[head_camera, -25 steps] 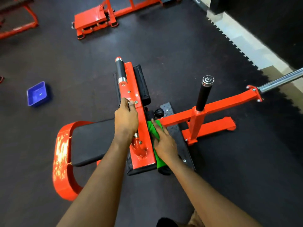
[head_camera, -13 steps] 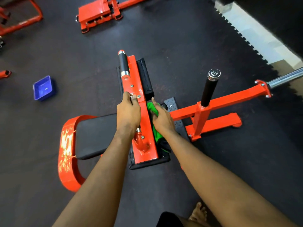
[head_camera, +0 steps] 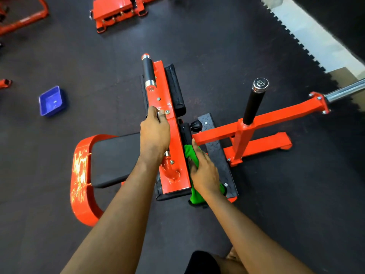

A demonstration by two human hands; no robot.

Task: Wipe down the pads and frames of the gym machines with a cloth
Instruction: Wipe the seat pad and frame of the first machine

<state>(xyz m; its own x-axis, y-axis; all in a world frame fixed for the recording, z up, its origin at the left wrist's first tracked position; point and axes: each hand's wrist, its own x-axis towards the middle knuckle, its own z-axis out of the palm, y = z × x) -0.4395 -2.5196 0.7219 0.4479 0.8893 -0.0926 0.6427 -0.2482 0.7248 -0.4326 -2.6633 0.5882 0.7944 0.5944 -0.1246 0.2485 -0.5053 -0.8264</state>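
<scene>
You are on the low machine's orange frame point(head_camera: 175, 139), wiping its right edge where the black pad point(head_camera: 174, 89) runs alongside; your left hand point(head_camera: 155, 133) curls round the near end of the black handle point(head_camera: 149, 73), bracing; your right hand point(head_camera: 206, 175) bends over the green cloth point(head_camera: 189, 153), pressing it between frame and pad, with cloth showing beyond thumb and wrist; next, I judge, a firm stroke along that edge.

No readable text, no legible labels, brands or numbers
</scene>
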